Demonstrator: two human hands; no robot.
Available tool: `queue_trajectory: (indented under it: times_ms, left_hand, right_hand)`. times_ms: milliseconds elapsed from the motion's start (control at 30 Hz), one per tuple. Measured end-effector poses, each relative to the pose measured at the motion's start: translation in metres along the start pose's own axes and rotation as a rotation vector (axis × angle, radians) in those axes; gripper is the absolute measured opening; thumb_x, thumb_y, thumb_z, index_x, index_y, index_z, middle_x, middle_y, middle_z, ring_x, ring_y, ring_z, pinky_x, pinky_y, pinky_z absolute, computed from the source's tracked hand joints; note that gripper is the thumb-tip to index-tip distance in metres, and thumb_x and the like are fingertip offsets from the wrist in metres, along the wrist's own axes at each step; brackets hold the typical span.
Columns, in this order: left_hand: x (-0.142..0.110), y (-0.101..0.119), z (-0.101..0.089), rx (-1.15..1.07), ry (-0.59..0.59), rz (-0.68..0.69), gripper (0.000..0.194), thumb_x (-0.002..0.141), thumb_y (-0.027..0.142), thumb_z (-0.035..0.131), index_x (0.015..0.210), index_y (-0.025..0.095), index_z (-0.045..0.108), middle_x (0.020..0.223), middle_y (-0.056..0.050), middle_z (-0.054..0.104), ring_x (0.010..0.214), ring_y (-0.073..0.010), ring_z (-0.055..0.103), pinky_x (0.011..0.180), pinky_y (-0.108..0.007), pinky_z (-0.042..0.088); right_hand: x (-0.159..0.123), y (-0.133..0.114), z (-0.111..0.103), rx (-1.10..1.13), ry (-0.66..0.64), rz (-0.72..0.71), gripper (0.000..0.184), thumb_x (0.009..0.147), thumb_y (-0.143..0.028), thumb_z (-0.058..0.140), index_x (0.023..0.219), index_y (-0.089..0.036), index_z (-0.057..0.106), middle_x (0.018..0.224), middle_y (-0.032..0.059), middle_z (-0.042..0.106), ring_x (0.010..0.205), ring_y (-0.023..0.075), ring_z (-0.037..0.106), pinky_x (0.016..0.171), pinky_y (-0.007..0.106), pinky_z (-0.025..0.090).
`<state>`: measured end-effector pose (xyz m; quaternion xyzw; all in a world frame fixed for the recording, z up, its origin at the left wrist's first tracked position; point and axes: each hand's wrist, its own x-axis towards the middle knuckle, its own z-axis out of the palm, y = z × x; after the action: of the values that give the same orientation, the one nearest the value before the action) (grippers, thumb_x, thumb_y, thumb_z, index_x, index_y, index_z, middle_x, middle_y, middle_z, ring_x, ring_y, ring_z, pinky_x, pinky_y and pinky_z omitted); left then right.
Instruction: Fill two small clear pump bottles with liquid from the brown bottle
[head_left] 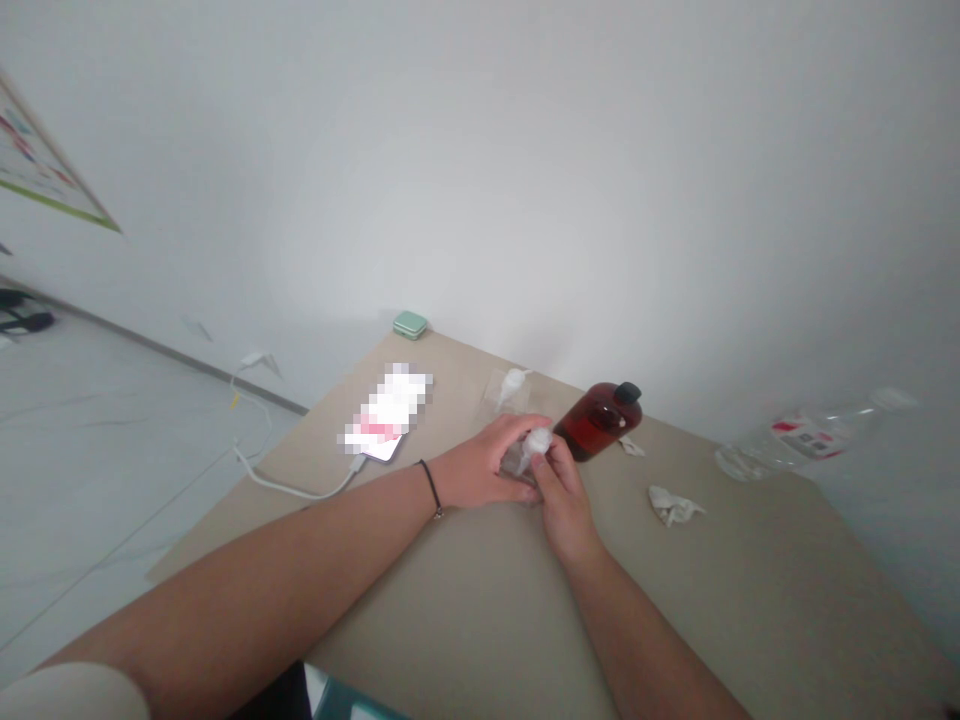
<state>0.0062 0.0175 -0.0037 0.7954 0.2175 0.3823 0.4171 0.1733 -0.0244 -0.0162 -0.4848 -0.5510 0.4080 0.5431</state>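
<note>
Closest to the lens, at eight o'clock from the held bottle: white sleeve (75, 692) and left forearm (300, 560), ringed at the wrist by a black band (430, 488). At the dial's hub, over a beige table (465, 600): small clear bottle (516, 462) with a white top (538, 441), clamped from nine o'clock by the left hand (472, 470) and from between four and five by the right hand (570, 510), thumb and fingers closed in just under the top. White end pointing up and toward one or two o'clock; long axis seemingly near upright, with base and much of the body hidden by fingers. Possible trouble, by judgement: a slip or sudden tilt, from a slackened left-hand grip or uneven pressure near the neck; also a toppled amber-red bottle (596, 420), close at two o'clock, from an outward right-hand swing. Less likely: a snag on the white cable (307, 494) at nine, from a shifting left forearm, with a dragged phone (390, 415) as result. Elsewhere: crumpled tissue (675, 506) just past three, larger clear bottle (806, 440) at three.
</note>
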Motion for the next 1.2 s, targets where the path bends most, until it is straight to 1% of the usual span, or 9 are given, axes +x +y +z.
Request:
queue_trajectory:
  times_ms: [233, 433, 667, 800, 1000, 1200]
  left_hand:
    - [-0.0001, 0.0009, -0.0008, 0.005, -0.021, -0.025, 0.082, 0.080, 0.038, 0.077, 0.149, 0.021, 0.036, 0.152, -0.012, 0.045, 0.140, -0.0288, 0.046, 0.120, -0.040, 0.037]
    - [-0.0003, 0.0003, -0.0010, 0.009, -0.028, -0.034, 0.082, 0.081, 0.038, 0.076, 0.150, 0.022, 0.035, 0.153, -0.011, 0.044, 0.142, -0.0280, 0.044, 0.121, -0.038, 0.036]
    - [-0.0003, -0.0003, -0.0008, 0.012, -0.026, -0.031, 0.081, 0.080, 0.037, 0.076, 0.149, 0.024, 0.035, 0.152, -0.012, 0.045, 0.140, -0.0302, 0.046, 0.120, -0.043, 0.037]
    - [-0.0004, -0.0003, -0.0005, 0.001, -0.018, -0.013, 0.080, 0.080, 0.036, 0.076, 0.149, 0.023, 0.036, 0.150, -0.012, 0.046, 0.140, -0.0298, 0.046, 0.119, -0.042, 0.038]
    - [-0.0003, 0.0010, -0.0007, -0.004, -0.017, -0.027, 0.080, 0.080, 0.036, 0.077, 0.148, 0.025, 0.036, 0.150, -0.012, 0.046, 0.138, -0.0293, 0.048, 0.119, -0.042, 0.039]
    - [-0.0001, 0.0014, -0.0009, 0.005, -0.013, -0.020, 0.080, 0.080, 0.035, 0.077, 0.148, 0.024, 0.036, 0.150, -0.012, 0.046, 0.139, -0.0296, 0.047, 0.119, -0.043, 0.039]
  right_hand:
    - [0.0004, 0.0012, -0.0009, -0.001, -0.004, -0.008, 0.035, 0.087, -0.056, 0.066, 0.107, -0.027, 0.065, 0.102, 0.0019, 0.062, 0.099, 0.0232, 0.059, 0.094, 0.039, 0.046]
    - [0.0005, 0.0007, -0.0002, 0.021, -0.007, -0.009, 0.034, 0.086, -0.055, 0.067, 0.106, -0.028, 0.066, 0.102, 0.0015, 0.062, 0.099, 0.0229, 0.058, 0.092, 0.038, 0.046]
    - [0.0007, 0.0006, -0.0009, 0.022, -0.008, -0.005, 0.033, 0.087, -0.054, 0.067, 0.106, -0.028, 0.065, 0.101, 0.0013, 0.062, 0.098, 0.0226, 0.058, 0.092, 0.038, 0.046]
    - [0.0009, 0.0011, -0.0016, 0.012, -0.009, -0.010, 0.032, 0.087, -0.054, 0.067, 0.106, -0.028, 0.065, 0.100, 0.0012, 0.062, 0.098, 0.0223, 0.058, 0.092, 0.038, 0.046]
    - [0.0002, 0.0019, -0.0013, -0.002, 0.000, -0.008, 0.032, 0.088, -0.054, 0.066, 0.106, -0.028, 0.065, 0.104, 0.0021, 0.062, 0.101, 0.0231, 0.058, 0.096, 0.040, 0.045]
    - [0.0003, 0.0002, -0.0005, 0.000, -0.007, 0.003, 0.031, 0.088, -0.053, 0.065, 0.107, -0.028, 0.065, 0.103, 0.0016, 0.062, 0.100, 0.0228, 0.058, 0.095, 0.039, 0.045]
